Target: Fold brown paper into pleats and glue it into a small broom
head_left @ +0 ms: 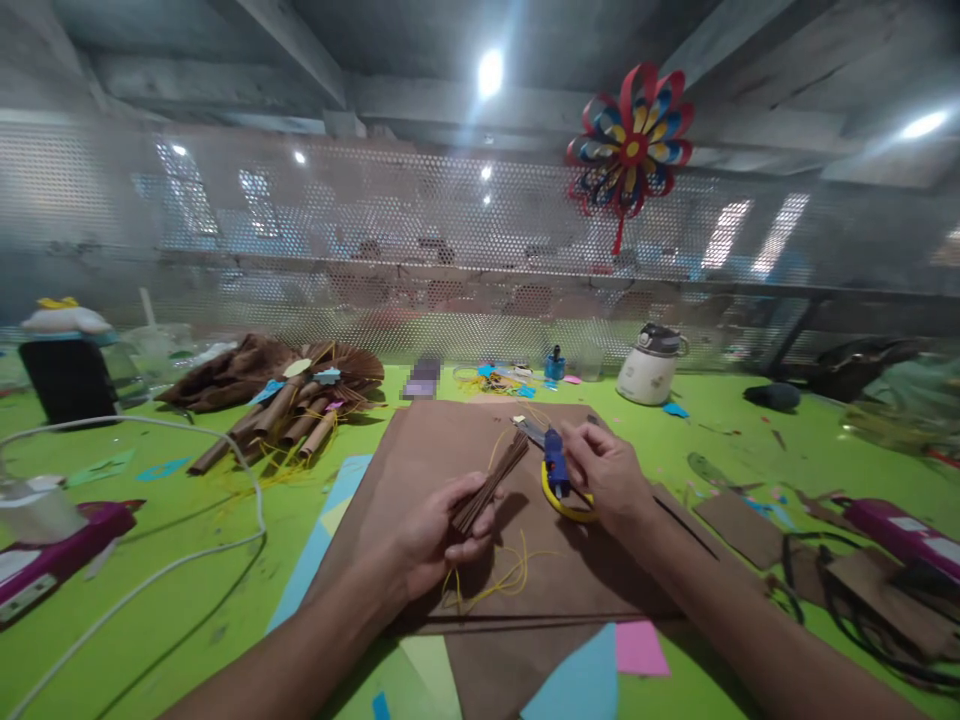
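My left hand (450,530) is closed around a narrow bundle of pleated brown paper (491,487), tilted with its far end up to the right. Thin yellow string (510,580) trails in loops below it. My right hand (609,465) is closed, thumb and fingers pinched together; what they hold, if anything, I cannot make out. Right beside those fingers is a blue-handled tool (555,462) with a grey blade-like end, its kind unclear. A yellow ring-shaped piece (574,508) shows under it. Both hands are over stacked brown sheets (420,450).
Rolled brown paper pieces (289,415) lie at the back left. A white kettle-like jug (651,368) and a small blue bottle (555,368) stand at the back. Purple power strips (904,535) and cables flank both sides. Paper scraps (739,525) lie at right.
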The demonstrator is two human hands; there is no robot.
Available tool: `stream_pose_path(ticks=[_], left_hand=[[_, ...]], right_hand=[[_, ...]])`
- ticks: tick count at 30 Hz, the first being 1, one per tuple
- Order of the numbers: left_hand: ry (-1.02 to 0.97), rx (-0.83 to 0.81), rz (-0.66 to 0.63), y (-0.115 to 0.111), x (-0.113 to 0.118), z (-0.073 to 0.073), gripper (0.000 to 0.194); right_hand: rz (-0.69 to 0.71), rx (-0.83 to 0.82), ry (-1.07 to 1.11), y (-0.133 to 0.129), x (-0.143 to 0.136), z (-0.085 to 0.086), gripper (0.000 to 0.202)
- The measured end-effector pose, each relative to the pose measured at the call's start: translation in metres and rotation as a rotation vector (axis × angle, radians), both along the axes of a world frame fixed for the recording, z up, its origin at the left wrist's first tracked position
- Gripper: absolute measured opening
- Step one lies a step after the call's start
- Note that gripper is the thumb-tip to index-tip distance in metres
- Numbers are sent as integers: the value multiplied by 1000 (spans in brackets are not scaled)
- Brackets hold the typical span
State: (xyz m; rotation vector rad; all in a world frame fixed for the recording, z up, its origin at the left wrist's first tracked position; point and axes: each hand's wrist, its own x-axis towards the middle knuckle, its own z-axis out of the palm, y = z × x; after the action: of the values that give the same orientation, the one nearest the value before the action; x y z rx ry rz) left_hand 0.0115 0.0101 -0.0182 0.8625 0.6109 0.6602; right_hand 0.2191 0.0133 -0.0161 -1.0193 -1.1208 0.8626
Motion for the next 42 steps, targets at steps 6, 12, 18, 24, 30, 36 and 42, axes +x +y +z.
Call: stream_pose_path(ticks=[6, 12, 18, 24, 30, 36, 42], left_hand=[[-15, -11, 23, 7, -1, -8, 25], [-7, -4, 115, 9, 0, -6, 25], [12, 8, 114, 7, 0, -6, 27], [-5, 30, 94, 3, 3, -1, 29], [35, 83, 124, 0, 8, -4, 22], [6, 129, -50, -2, 10, -8, 26], [-8, 147, -121, 0, 6, -12, 29]], right_hand=[[44, -38, -28, 1, 3, -5, 53], [987, -150, -379, -46, -2, 32, 23], [925, -44, -330, -52, -7, 37, 17], [502, -108, -359, -26, -5, 10, 23], [413, -252, -232, -19, -16, -5, 41], [312, -308, -160, -16, -34, -3, 46], [317, -315, -75, -7, -35, 4, 38]])
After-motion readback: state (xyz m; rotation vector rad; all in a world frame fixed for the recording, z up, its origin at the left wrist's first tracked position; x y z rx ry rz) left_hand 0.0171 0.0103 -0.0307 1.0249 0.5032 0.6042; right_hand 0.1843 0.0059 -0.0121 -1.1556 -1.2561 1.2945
